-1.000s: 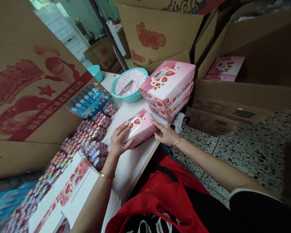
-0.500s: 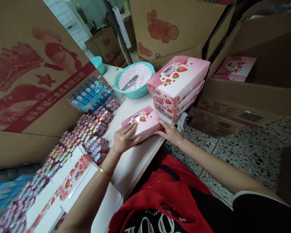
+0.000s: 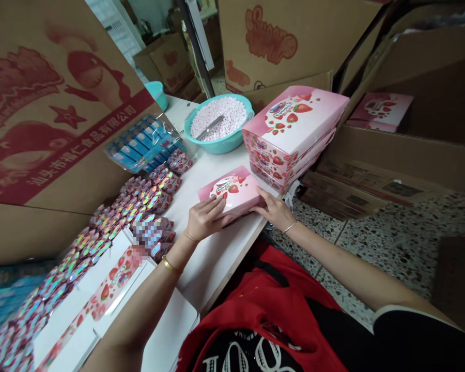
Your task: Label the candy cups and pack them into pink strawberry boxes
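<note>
A pink carton printed with strawberries (image 3: 244, 192) lies on the white table (image 3: 205, 258) between my hands. My left hand (image 3: 207, 217) rests on its near left side, fingers over the lid and thumb along the front. At the carton's right end, my right hand (image 3: 275, 209) grips the corner between thumb and fingers. Just beyond it stands a stack of similar strawberry cartons (image 3: 294, 124). Rows of small shiny wrapped packs (image 3: 120, 212) cover the table to the left, beside flat unfolded strawberry cartons (image 3: 112, 284).
A turquoise basin (image 3: 219, 145) of small pale candies holds a metal scoop or blade (image 3: 211, 127). Behind the wrapped packs lie blue packets (image 3: 143, 142). A large brown box (image 3: 62, 103) stands left. At right, an open brown box (image 3: 418, 139) has a strawberry carton inside.
The view has shifted slightly. Both hands keep their hold on the carton, which stays in nearly the same place on the table.
</note>
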{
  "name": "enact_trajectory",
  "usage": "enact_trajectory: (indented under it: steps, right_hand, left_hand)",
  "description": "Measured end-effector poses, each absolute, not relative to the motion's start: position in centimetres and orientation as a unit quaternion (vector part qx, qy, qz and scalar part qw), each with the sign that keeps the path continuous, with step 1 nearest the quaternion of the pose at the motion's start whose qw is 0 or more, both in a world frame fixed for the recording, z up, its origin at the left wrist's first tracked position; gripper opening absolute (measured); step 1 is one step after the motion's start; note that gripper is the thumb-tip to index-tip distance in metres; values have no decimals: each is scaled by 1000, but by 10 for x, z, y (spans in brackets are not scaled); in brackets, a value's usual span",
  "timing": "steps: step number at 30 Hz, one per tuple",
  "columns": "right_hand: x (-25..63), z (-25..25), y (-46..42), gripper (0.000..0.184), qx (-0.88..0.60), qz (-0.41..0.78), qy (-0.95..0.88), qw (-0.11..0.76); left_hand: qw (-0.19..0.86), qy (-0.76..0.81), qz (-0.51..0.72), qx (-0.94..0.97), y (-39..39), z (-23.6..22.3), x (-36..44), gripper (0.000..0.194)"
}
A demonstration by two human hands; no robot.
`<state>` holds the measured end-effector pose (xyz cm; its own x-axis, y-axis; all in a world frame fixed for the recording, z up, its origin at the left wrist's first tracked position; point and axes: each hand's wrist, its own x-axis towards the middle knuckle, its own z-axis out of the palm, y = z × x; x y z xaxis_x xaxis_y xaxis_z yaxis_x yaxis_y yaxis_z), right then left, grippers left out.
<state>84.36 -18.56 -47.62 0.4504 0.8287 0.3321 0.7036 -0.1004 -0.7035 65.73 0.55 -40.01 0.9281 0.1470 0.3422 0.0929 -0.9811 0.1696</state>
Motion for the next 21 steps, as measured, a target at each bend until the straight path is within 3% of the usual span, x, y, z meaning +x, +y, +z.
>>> enact_trajectory:
  steps: [12, 16, 19, 21]
  right_hand:
    - [842, -481, -193, 47, -725, 59, -552, 409]
    - [833, -463, -192, 54, -704, 133, -505, 481]
    - [818, -447, -188, 53, -680, 181, -440, 558]
    - [809, -433, -186, 48, -659, 196, -426, 588]
  left_hand:
    - [76, 112, 109, 985, -30, -433, 628, 55]
    - [198, 250, 118, 940, -30, -430, 626, 65]
    - [377, 434, 200, 793, -26, -425, 623, 71]
    - [473, 464, 210, 719, -25, -414, 617, 73]
